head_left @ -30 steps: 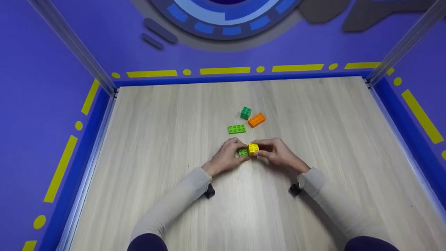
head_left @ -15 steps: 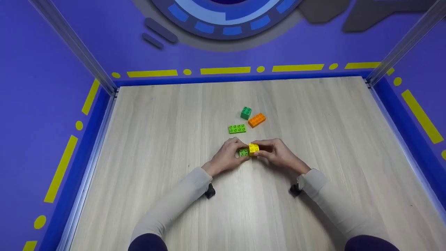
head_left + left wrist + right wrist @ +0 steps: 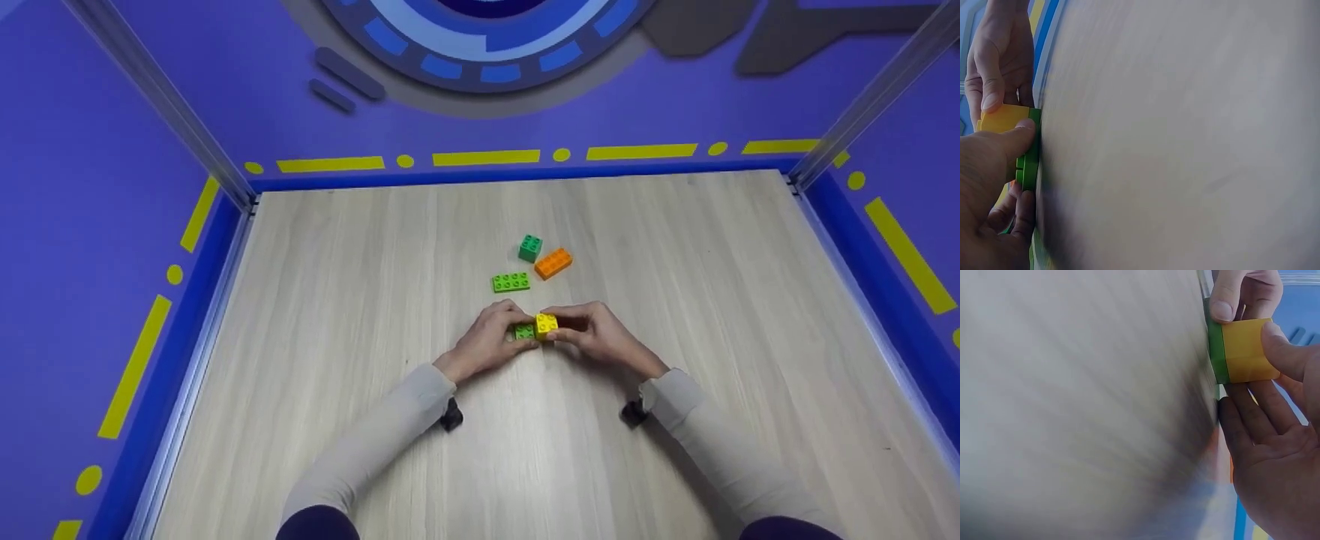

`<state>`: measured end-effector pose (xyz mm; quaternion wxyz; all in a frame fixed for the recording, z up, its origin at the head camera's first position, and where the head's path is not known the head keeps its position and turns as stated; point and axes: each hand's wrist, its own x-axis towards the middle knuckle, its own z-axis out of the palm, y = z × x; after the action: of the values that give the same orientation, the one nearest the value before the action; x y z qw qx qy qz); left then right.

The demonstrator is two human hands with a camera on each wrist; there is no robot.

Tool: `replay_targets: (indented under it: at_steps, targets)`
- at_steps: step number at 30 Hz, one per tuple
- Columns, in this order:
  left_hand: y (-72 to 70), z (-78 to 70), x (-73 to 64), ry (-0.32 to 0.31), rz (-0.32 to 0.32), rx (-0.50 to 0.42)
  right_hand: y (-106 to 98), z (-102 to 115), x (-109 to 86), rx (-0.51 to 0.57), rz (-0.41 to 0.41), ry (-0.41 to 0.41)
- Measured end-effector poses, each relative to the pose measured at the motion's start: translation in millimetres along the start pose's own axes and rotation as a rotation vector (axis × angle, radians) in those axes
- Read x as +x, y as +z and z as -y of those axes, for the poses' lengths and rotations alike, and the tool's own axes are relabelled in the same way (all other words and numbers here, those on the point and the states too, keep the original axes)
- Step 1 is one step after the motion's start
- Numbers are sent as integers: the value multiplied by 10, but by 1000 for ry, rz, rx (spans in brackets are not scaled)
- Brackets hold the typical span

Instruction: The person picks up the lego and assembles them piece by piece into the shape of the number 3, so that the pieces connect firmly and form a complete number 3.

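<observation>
In the head view my left hand [image 3: 491, 339] pinches a flat green toy building brick [image 3: 524, 332] low on the table, thumb on the near side and fingers on the far side. A square yellow brick [image 3: 547, 325] stands on the right end of that green brick. My right hand [image 3: 600, 337] holds the yellow brick between thumb and fingers. From the left wrist, the yellow brick [image 3: 1005, 118] sits flush against the green brick [image 3: 1030, 149], the left thumb lying across both. In the right wrist view the right thumb presses the top of the yellow brick [image 3: 1249, 351].
Just beyond the hands lie a light green flat brick [image 3: 511, 282], an orange brick [image 3: 553, 263] and a dark green square brick [image 3: 530, 248]. Blue panels [image 3: 480, 135] wall in the wooden table [image 3: 360, 262] at the back and both sides.
The head view has tilted up slightly, so everything sits a little lower in it. Both hands and the bricks keep their places on the table.
</observation>
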<state>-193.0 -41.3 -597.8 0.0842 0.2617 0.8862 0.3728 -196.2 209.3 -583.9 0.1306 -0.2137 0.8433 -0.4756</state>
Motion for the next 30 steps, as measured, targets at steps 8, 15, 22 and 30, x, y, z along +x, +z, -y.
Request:
replay_targets:
  at_steps: [8,15,22,30]
  targets:
    - [-22,7,-4,-3,-12,7,-12,42,36,0,40,-15]
    - [8,-9,-2,0,-3,-4,-69,5,14,51,71,-13]
    - [4,-11,-6,-23,12,3,-164,17,72,116,81,-16]
    - [-12,-7,10,-31,22,8,-232,17,160,84,24,-49]
